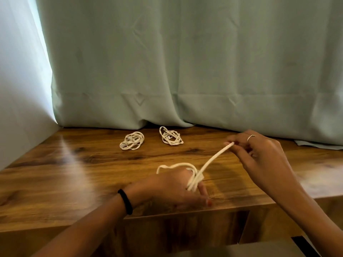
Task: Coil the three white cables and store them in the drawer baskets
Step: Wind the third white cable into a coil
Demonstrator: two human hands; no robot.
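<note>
A white cable runs taut between my two hands above the wooden desk. Several loops of it are wound around the fingers of my left hand, which rests near the desk's front edge. My right hand, higher and to the right, pinches the cable's free end. Two other white cables lie bundled at the back of the desk: one to the left, one to its right. The closed drawer front sits below my left hand; no baskets are visible.
A pale green curtain hangs behind the desk and touches its back edge. A white wall borders the desk on the left. A black band is on my left wrist, a ring on my right hand.
</note>
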